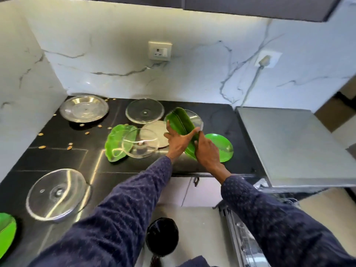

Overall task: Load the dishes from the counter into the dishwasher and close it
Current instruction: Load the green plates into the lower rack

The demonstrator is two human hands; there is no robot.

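Both hands hold one green leaf-shaped plate [180, 123] tilted on edge at the centre of the frame: the left hand [178, 140] curls its grip round the plate's left rim, and the right hand [207, 151] clasps its lower right edge. Beneath it on the black bench [57, 157] lie a round green plate [224, 147], a steel plate [154, 136] and a glass bowl [140, 143], with the dishwasher [248, 237] open at lower right.

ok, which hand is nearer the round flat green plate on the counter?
Right. The right hand overlaps the round flat green plate in view, gripping the tilted green leaf-shaped dish; the left hand is on that dish's far side.
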